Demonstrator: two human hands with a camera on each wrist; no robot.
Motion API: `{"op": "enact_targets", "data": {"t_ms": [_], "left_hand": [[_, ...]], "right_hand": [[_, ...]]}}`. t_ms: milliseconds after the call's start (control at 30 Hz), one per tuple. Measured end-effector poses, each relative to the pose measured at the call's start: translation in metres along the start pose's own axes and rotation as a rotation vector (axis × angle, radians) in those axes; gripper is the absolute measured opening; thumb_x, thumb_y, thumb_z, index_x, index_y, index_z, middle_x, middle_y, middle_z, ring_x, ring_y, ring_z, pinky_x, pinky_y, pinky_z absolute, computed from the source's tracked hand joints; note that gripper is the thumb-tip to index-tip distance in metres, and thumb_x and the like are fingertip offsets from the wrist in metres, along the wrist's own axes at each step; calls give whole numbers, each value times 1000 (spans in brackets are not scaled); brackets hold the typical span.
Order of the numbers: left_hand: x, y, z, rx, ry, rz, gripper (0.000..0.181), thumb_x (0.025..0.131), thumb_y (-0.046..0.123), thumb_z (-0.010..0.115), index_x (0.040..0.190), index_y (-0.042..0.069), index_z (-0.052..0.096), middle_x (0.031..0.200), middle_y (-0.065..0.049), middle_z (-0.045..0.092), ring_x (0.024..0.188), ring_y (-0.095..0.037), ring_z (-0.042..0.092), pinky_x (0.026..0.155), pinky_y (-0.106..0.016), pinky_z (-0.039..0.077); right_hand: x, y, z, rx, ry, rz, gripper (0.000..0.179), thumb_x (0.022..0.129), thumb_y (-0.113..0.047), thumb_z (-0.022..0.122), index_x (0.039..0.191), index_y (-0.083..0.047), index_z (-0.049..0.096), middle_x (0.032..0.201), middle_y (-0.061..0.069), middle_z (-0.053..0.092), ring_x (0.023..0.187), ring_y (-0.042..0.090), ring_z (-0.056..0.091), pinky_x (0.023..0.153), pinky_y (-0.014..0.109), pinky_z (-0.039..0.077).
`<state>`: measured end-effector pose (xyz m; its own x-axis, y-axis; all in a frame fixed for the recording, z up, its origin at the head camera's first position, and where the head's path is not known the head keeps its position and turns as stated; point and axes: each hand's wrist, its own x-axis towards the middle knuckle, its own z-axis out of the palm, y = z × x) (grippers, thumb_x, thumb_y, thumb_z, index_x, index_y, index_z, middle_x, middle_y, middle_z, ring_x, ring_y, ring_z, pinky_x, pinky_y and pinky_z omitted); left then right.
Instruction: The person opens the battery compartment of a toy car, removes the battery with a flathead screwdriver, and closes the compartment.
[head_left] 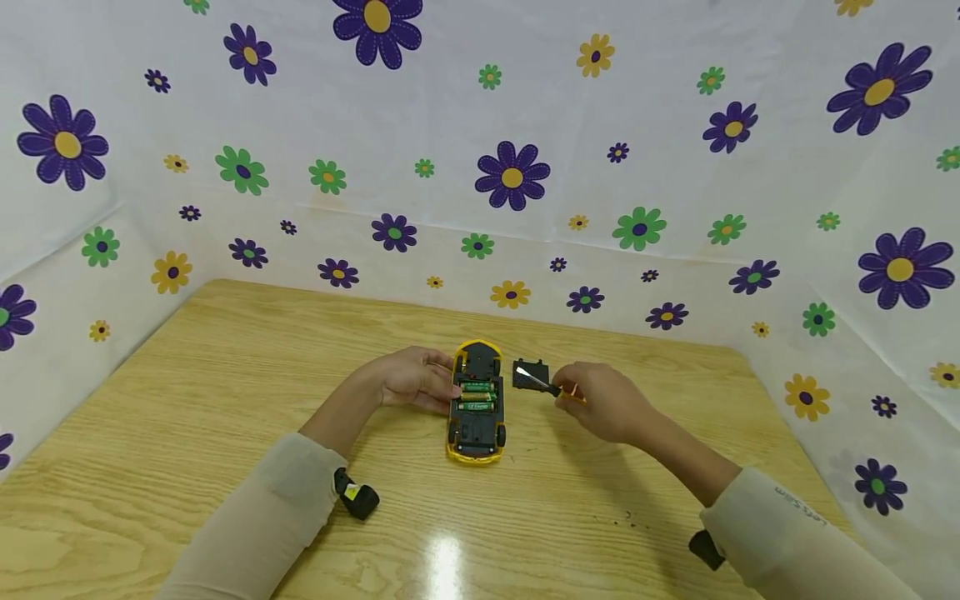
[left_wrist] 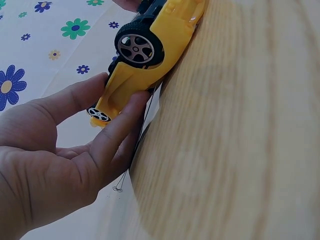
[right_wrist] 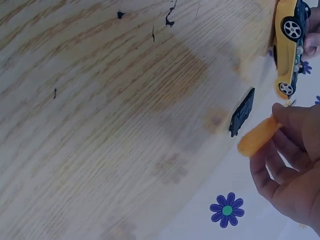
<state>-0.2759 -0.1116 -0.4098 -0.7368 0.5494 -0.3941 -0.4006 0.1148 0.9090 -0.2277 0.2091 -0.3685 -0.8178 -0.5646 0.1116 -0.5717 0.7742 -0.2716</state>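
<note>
L hand [head_left: 408, 379] grips upturned car [head_left: 476, 435] — R hand [head_left: 606, 402] pinches screwdriver [right_wrist: 259, 137] nr blk cover [head_left: 538, 368], twd desk's [head_left: 225, 358] far edge.

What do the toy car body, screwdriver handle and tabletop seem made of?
Toy car body: probably molded plastic, somewhat shiny; smooth, evenly yellow curves.
Screwdriver handle: likely plastic; smooth, evenly orange, sheen unclear.
Tabletop: wood or wood-look laminate; visible grain, glossy, bright light reflection.

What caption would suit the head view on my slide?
Left hand grips an upturned toy car, batteries exposed; right hand holds a screwdriver.
</note>
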Motion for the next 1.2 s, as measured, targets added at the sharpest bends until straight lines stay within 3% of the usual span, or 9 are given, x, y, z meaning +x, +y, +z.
{"op": "enact_targets", "data": {"t_ms": [267, 567, 767, 900, 1200], "left_hand": [[-1, 1, 2, 3, 7, -9, 74, 96, -7, 65, 158, -4, 23, 150, -29, 44, 119, -37, 63, 97, -45, 59], [-1, 2, 0, 12, -2, -10, 75, 96, -7, 63, 159, -5, 21, 152, -29, 42, 124, -38, 61, 99, -45, 58], [0, 1, 0, 3, -2, -10, 75, 96, -8, 63, 159, -4, 21, 152, -29, 42, 122, -38, 62, 98, -45, 58], [0, 1, -1, -1, -7, -7, 76, 96, -8, 63, 159, -5, 20, 151, -30, 43, 120, -38, 63, 98, -45, 58], [0, 3, -1, 2, -8, -11, 75, 96, -7, 63, 158, -5, 22, 149, -30, 44, 116, -36, 65, 98, -45, 58]], "right_hand": [[3, 11, 3, 61, 29, 93, 18, 92, -6, 75, 106, 3, 71, 86, 7, 71, 75, 18, 66, 65, 34, 59], [11, 21, 7, 200, 16, 318, 25, 93, -11, 74, 109, 8, 71, 95, 17, 74, 86, 29, 71, 73, 40, 63], [14, 24, 9, 305, 25, 445, 29, 93, -13, 75, 109, 9, 70, 99, 21, 73, 77, 23, 70, 62, 33, 63], [16, 25, 13, 364, 33, 492, 29, 93, -13, 75, 110, 10, 69, 101, 23, 72, 70, 19, 69, 58, 30, 62], [20, 23, 22, 378, 26, 550, 22, 92, -14, 74, 100, 7, 72, 86, 15, 69, 62, 17, 63, 54, 25, 59]]}}
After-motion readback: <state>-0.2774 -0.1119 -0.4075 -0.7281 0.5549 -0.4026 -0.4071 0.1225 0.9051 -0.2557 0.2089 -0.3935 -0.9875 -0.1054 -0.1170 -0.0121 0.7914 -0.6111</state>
